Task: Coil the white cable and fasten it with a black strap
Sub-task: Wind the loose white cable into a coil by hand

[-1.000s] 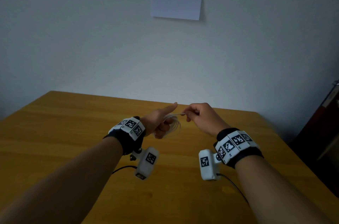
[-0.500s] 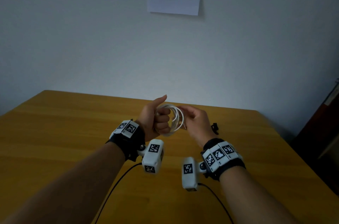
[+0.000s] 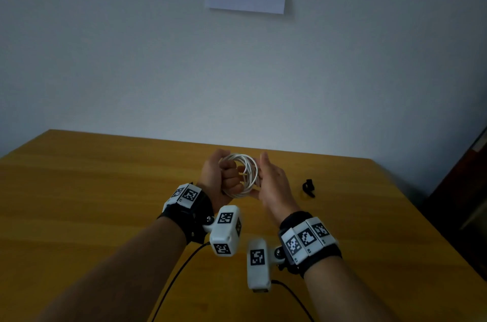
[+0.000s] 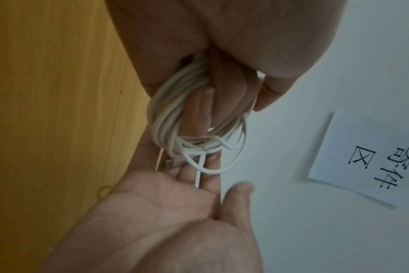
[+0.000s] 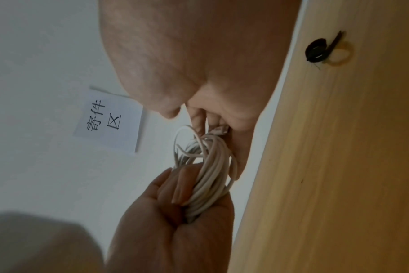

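Left hand (image 3: 220, 176) fist grips coiled white cable (image 3: 243, 175); right hand (image 3: 274, 184) flat, fingers straight, touching it. Head view alone shows black strap (image 3: 308, 188) on table (image 3: 105, 190).

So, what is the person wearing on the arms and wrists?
Both forearms are bare, no sleeves. Each wrist has a black band carrying white square tiles printed with black-and-white markers. A white box-shaped camera unit with similar markers hangs below each wrist, with a thin black cable running back.
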### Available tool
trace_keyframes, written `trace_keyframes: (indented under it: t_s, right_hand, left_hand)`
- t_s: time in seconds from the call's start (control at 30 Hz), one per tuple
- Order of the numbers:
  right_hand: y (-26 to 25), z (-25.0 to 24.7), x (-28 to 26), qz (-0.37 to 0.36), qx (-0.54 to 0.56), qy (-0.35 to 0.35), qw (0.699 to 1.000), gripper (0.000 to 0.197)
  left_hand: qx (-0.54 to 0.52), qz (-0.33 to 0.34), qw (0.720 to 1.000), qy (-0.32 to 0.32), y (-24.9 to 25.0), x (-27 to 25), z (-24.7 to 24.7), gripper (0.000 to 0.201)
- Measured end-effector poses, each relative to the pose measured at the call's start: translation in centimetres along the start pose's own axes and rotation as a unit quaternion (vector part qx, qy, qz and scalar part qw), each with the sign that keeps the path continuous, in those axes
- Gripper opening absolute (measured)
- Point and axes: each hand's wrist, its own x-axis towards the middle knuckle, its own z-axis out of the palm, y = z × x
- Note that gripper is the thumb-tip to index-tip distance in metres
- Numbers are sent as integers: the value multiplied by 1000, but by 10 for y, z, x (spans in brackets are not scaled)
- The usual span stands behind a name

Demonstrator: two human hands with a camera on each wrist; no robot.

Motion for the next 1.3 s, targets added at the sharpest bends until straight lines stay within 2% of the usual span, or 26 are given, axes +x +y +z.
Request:
trace_keyframes:
  t_s: [0.07,0.17,0.3,0.43,0.6,0.8,1.1,1.2,1.3]
  right_hand:
    - [9,0,5,-38,-86,-4,996,50]
    - [24,-4,12,-96,-216,-21,971,34]
    - [36,-6,20,-74,-289,-23,954,35]
    - [45,-4,30,-19,-324,-39,945,36]
    - [44,-13,46,27,-339,-60,939,43]
    - [34,-20,66,38,-332,-68,940,48]
    - [55,-36,106,74,-234,-33,969,44]
    - [64,-39,114,107,-209,-51,971,43]
    - [68,-41,116,125,-180,-78,972,36]
  left_hand:
    - [22,10,1000,17,-4,7,-5,37]
    - [42,10,998,41,-9,17,-13,38]
    - [76,4,994,81,-18,27,-24,42]
    - [110,-8,990,90,-26,40,-31,47]
    - [163,-24,984,73,-21,59,-33,45]
    - [286,-34,957,34,-7,78,-35,44]
    - [191,-101,974,-66,1,106,-62,32]
    - [187,-100,975,-72,-5,113,-69,29]
    - [205,-67,975,-48,-15,118,-75,30]
